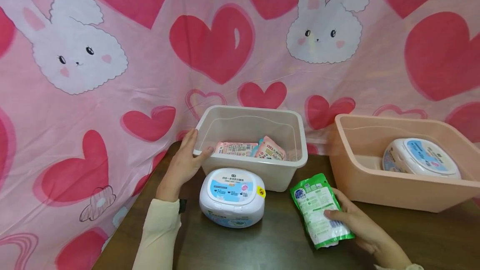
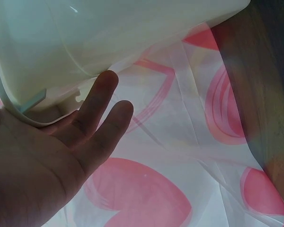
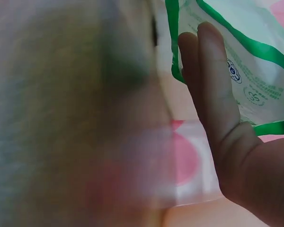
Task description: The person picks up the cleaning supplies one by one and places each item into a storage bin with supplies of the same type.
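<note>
Dark surface (image 1: pixel 277 236), far-left corner: left hand (image 1: pixel 183 166), fingers loosely extended, touches the pale bin (image 1: pixel 275 175), while the right hand (image 1: pixel 354 218), pinching one side only, could let the green pouch (image 1: pixel 315 211) twist loose.

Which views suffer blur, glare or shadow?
Head: mostly sharp, faint sheen on the dark table; left wrist: hazy, the left hand in shadow; right wrist: left half badly blurred by something I can't identify, the right hand and green packet clearer.
</note>
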Demonstrator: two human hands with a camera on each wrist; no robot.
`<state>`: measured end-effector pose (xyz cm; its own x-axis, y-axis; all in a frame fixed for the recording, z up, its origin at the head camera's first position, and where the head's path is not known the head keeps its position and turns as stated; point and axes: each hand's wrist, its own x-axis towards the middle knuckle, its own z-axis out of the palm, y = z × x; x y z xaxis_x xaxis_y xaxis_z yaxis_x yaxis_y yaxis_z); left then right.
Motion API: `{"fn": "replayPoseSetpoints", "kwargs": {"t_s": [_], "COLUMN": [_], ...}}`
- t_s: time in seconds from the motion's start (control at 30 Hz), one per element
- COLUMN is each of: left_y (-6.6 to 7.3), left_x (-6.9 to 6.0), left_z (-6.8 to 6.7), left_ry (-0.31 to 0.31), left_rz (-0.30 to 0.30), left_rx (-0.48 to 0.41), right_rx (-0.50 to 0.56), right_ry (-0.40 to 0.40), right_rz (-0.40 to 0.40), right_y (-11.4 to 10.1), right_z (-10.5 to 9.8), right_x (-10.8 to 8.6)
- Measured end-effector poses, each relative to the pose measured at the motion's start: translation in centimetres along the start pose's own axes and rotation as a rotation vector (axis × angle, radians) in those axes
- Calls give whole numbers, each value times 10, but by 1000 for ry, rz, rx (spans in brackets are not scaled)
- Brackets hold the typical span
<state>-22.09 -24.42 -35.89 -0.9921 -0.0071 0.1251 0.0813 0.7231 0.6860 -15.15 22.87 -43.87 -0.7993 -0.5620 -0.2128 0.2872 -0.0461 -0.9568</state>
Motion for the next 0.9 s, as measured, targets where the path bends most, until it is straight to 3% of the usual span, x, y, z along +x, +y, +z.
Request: {"fn": "replayPoseSetpoints", "kwargs": {"t_s": [0.37, 0.7, 0.9], "left_y": [-1, -2, -3], "left_x": [-1, 0, 0], "left_z": [-1, 0, 0], "left_ry": [-4, 6, 7], "left_rz": [7, 27, 24], "left_rx": [2, 6, -2], "right_rx": [-158, -257, -236], "right_ry": [143, 333, 350], "right_rz": [-135, -242, -347], "right_y": [-45, -77, -96], "right_z": [12, 17, 16], "right_x": [2, -1, -5]}}
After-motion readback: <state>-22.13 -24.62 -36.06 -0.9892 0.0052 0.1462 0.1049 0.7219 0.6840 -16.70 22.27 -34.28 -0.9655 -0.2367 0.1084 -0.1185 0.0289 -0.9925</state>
